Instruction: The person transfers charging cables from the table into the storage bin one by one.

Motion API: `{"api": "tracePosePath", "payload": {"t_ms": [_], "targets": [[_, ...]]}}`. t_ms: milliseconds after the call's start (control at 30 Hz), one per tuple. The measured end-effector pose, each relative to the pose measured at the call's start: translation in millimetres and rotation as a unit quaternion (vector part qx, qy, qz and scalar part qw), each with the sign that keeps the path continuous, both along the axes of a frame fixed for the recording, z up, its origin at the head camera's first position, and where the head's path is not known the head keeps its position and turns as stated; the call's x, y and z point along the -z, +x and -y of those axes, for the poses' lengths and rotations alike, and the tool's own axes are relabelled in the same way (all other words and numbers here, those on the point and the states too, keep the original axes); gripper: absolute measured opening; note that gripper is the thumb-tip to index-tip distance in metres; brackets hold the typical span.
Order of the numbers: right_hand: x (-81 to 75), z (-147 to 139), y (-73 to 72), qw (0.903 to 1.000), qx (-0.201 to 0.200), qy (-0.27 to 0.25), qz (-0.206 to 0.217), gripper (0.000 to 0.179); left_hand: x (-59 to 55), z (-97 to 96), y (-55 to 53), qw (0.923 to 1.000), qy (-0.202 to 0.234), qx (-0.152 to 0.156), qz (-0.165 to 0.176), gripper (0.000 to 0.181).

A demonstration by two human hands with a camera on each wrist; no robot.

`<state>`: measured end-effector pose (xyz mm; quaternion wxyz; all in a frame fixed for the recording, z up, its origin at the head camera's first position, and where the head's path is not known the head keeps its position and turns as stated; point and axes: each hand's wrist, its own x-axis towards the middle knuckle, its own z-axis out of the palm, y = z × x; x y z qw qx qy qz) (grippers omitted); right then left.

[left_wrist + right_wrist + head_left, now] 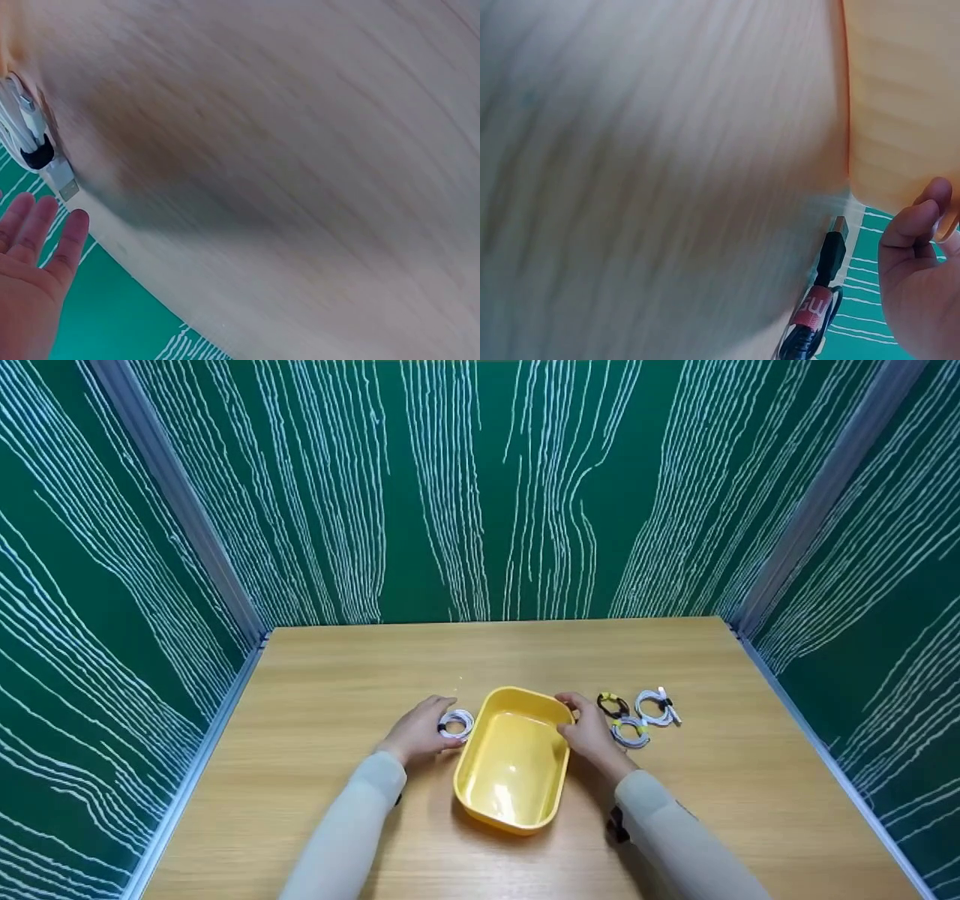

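A yellow plastic bin (513, 765) stands at the middle of the table, slightly turned. My right hand (589, 731) grips the bin's far right rim; in the right wrist view its fingers (915, 225) are bent at the bin's edge. On the other side, my left hand (424, 731) is beside a coiled white cable (466, 724) with a black tie, close to the bin's left wall. The left wrist view shows extended fingers (71, 244) just short of that cable's USB plug (64, 184). The left thumb is hidden there.
Right of the bin lie a black coiled cable (613, 714) with yellow on it, a white coil (628, 741) with yellow ties, and another white coil (646, 715) with a black tie. Green walls (435, 592) with white lines enclose the wooden table (337, 660).
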<state>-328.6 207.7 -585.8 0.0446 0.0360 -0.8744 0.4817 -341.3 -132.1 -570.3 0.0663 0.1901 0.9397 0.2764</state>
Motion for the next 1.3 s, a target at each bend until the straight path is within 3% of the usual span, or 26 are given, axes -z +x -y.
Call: {"api": "tracePosePath", "payload": {"t_ms": [433,800,1100,1300], "targets": [[-3.0,2.2,1.4,1.0,0.003,-0.001,0.005,0.055,6.4,-3.6,-3.1,0.9999,0.006,0.015,-0.001,0.084],[-4.7,3.3,1.4,0.9999,0.006,0.009,0.013,0.055,9.6,-4.7,-6.7,0.9985,-0.002,0.04,-0.036,0.075],[-6.2,4.1,3.7,0.9999,0.005,0.014,0.003,0.057,6.4,-7.3,-9.6,0.9976,-0.024,0.046,-0.045,0.067],[-4.7,3.6,2.8,0.9999,0.007,0.01,0.003,0.056,6.4,-8.5,-10.6,0.9985,-0.012,0.037,-0.038,0.065]]}}
